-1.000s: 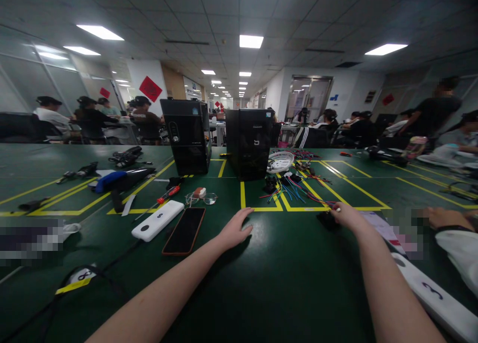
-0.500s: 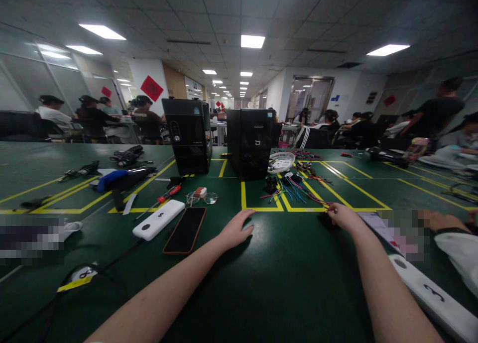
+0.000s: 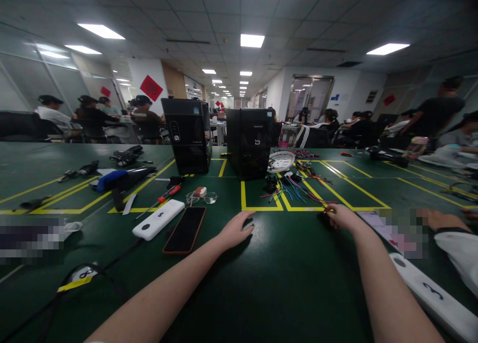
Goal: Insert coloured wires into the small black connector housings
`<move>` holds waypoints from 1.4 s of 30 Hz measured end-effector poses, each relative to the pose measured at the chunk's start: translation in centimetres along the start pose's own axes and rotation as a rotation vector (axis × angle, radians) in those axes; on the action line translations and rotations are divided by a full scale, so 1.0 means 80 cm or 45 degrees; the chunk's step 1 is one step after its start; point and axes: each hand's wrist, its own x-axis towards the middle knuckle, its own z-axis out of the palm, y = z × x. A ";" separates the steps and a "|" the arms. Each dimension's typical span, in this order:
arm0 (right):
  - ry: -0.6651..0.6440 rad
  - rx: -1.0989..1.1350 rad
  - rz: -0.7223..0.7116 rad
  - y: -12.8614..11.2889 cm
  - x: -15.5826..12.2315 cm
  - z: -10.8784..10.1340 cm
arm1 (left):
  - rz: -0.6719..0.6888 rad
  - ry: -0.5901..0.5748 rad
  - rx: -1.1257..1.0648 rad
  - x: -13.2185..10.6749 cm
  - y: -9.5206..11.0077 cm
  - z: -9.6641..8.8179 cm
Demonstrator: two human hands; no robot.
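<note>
Toward the right side of the green table (image 3: 284,278), our right hand (image 3: 340,216) has its fingers curled in a pinch on the ends of the coloured wires (image 3: 293,188), which spread out near the white basket (image 3: 281,162). A second ago a pale tip showed at those fingers; now we see reddish strands there, and the hand sits slightly farther left. Our left hand (image 3: 236,228) has not moved: it rests loose and unclenched, thumb apart, between the phone (image 3: 185,230) and the wires.
</note>
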 end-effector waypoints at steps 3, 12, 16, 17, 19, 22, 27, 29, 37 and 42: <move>0.101 0.061 0.018 0.005 -0.004 -0.009 | -0.008 -0.001 0.005 0.000 -0.001 0.000; 0.186 -0.109 0.089 0.016 -0.013 -0.028 | -0.016 -0.010 0.007 0.000 0.002 0.000; 0.112 -0.204 0.057 0.012 -0.018 -0.029 | -0.008 -0.025 0.007 0.001 0.003 -0.001; 0.109 -0.208 0.055 0.010 -0.019 -0.029 | -0.007 -0.028 0.009 0.001 0.004 -0.001; 0.115 -0.207 0.054 0.009 -0.020 -0.028 | -0.010 -0.029 0.014 0.001 0.003 -0.001; 0.097 -0.222 0.061 0.007 -0.019 -0.026 | -0.001 -0.022 0.015 0.000 0.001 0.000; 0.053 -0.304 0.080 0.001 -0.015 -0.026 | 0.000 -0.016 0.012 0.000 -0.001 0.000; 0.015 -0.305 0.105 -0.004 -0.016 -0.025 | -0.011 -0.020 0.017 0.000 0.000 0.000; -0.120 -0.215 0.222 -0.013 -0.027 -0.013 | -0.048 -0.047 0.028 -0.002 0.010 -0.006; -0.024 -0.075 0.303 0.000 -0.021 -0.018 | -0.054 -0.043 0.029 -0.001 0.009 -0.005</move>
